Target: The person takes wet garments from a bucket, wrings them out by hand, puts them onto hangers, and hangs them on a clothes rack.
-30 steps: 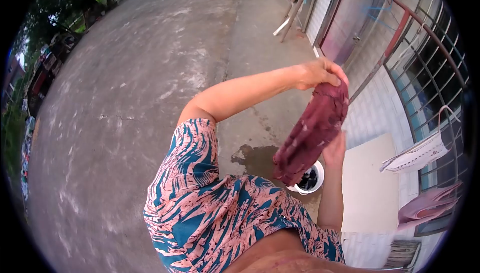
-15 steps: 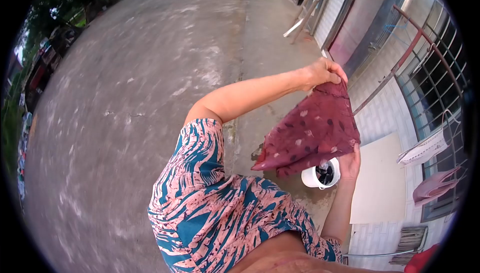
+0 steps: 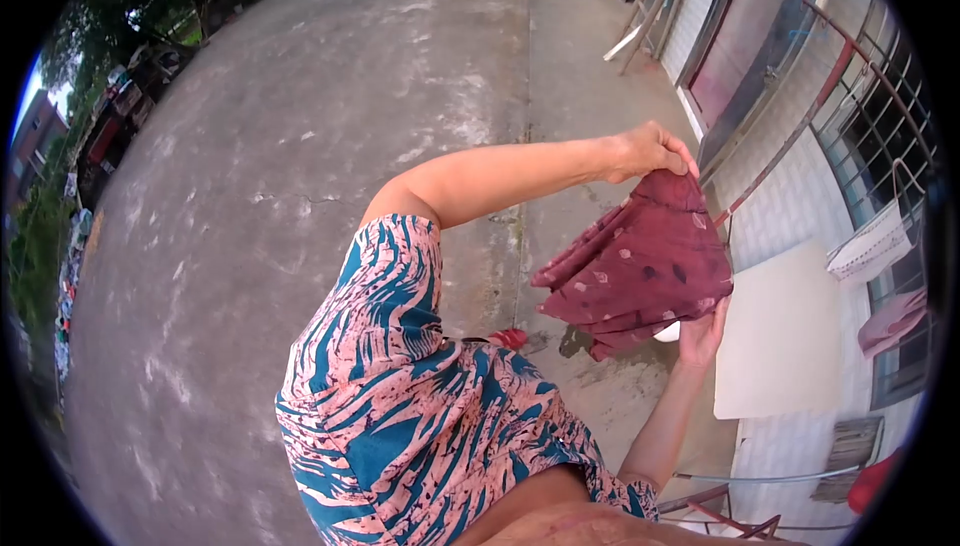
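Head view: maroon cloth (image 3: pixel 655 266), upper edge pinched in left hand (image 3: pixel 652 152), right edge gripped in right hand (image 3: pixel 702 338).

Concrete ground (image 3: pixel 300 126) – damp patch (image 3: pixel 575 343), white bucket (image 3: pixel 668 333)

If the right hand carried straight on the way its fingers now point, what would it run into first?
The maroon cloth: the fingers of the right hand already reach its lower right edge. What lies beyond is unclear, since depth is hard to judge.
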Tool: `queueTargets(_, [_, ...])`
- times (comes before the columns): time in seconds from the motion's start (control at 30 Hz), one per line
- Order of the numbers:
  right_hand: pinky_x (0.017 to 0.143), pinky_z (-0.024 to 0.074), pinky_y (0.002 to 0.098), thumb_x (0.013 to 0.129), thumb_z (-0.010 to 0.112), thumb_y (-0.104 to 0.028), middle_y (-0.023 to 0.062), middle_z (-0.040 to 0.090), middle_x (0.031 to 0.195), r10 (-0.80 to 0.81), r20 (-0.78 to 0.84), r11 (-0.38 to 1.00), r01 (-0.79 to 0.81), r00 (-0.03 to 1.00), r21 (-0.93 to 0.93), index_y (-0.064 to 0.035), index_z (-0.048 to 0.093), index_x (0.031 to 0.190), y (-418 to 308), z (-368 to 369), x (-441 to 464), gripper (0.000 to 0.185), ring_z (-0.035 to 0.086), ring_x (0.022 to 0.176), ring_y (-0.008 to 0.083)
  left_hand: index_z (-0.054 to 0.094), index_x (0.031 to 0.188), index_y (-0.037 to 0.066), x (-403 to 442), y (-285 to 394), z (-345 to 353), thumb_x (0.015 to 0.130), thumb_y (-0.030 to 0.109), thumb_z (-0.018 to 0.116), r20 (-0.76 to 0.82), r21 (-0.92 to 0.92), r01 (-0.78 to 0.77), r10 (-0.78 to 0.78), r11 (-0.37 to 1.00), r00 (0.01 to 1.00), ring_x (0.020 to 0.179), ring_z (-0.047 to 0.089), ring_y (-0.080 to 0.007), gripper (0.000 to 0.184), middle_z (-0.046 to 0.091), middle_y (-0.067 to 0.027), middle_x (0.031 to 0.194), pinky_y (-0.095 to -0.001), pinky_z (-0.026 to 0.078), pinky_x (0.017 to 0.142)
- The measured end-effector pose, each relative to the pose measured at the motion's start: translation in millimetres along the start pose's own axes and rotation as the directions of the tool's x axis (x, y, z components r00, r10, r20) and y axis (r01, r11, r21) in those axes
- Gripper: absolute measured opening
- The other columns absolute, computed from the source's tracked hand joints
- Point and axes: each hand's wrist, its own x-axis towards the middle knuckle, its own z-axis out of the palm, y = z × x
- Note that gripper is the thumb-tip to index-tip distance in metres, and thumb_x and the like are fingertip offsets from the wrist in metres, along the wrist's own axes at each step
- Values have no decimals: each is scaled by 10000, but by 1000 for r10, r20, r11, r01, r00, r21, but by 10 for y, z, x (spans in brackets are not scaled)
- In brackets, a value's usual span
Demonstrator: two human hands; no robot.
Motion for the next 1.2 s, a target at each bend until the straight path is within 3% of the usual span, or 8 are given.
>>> queueTargets(0.3, [1128, 249, 471, 1007, 391, -274, 111, 406, 1444, 104, -52, 984, -96, 993, 150, -47, 399, 1389, -126, -123, -67, 444, 351, 1348, 280, 691, 983, 0, 131, -119, 48, 837, 11, 601, 12, 219, -22, 20, 975, 1000, 810, 651, -152, 172, 687, -69, 900, -270, 539, 721])
queueTargets(0.4, [1113, 280, 465, 1004, 408, -287, 114, 450, 1410, 46, 77, 978, -60, 996, 200, -44, 439, 1366, -297, 17, 106, 437, 395, 1317, 272, 685, 977, 2, 27, -132, -129, 849, -1, 588, -117, -161, 97, -117, 982, 986, 820, 653, -174, 161, 682, -93, 920, -291, 545, 722])
queueTargets(0.7, [1027, 392, 400, 988, 470, -290, 80, 521, 1328, 54, 10, 998, -54, 998, -41, -59, 475, 1332, -158, 344, 428, 414, 495, 1215, 226, 603, 1029, 3, -351, -982, -850, 873, -80, 495, -301, -504, 163, -350, 848, 887, 849, 645, -219, 206, 647, -112, 952, -351, 553, 764])
queueTargets(0.9, [954, 443, 328, 962, 530, -205, 89, 530, 1281, 22, -12, 946, -25, 1000, -324, -23, 490, 1282, 14, 457, 280, 370, 533, 1140, 186, 637, 982, 39, -693, -1041, -1036, 826, -49, 552, -486, -198, 237, -305, 951, 819, 823, 647, -219, 198, 664, -112, 940, -356, 539, 748])
queueTargets(0.93, [919, 461, 309, 951, 547, -184, 85, 565, 1221, 78, 41, 923, -56, 996, -380, -20, 521, 1233, 29, 463, 278, 327, 562, 1077, 171, 649, 974, 51, -697, -1156, -1139, 808, -41, 567, -529, 234, 262, -104, 936, 842, 820, 648, -220, 207, 668, -109, 944, -353, 538, 749])
queueTargets(1.0, [848, 497, 271, 928, 582, -141, 76, 634, 1101, 195, 136, 864, -104, 971, -492, -12, 582, 1135, 74, 497, 265, 243, 620, 951, 140, 673, 958, 74, -699, -1362, -1321, 772, -24, 596, -355, 886, 235, 259, 400, 898, 814, 651, -223, 224, 676, -103, 953, -346, 534, 752])
queueTargets(1.03, [773, 507, 237, 916, 594, -117, 50, 664, 972, 241, 39, 802, -176, 970, -570, -7, 614, 1044, 132, 565, 264, 170, 629, 837, 103, 691, 960, 94, -658, -1350, -1195, 742, 3, 623, -305, 949, 236, 433, 207, 848, 836, 657, -239, 246, 676, -102, 973, -337, 534, 757])
queueTargets(1.2, [675, 455, 198, 890, 617, -111, -3, 632, 796, 453, 155, 575, -155, 878, -804, 14, 644, 900, 266, 909, 266, 128, 562, 723, 56, 647, 1055, 42, -583, -795, -14, 836, 158, 647, 40, 652, -222, 259, 725, 965, 962, 616, -165, 248, 671, -87, 973, -315, 514, 795])
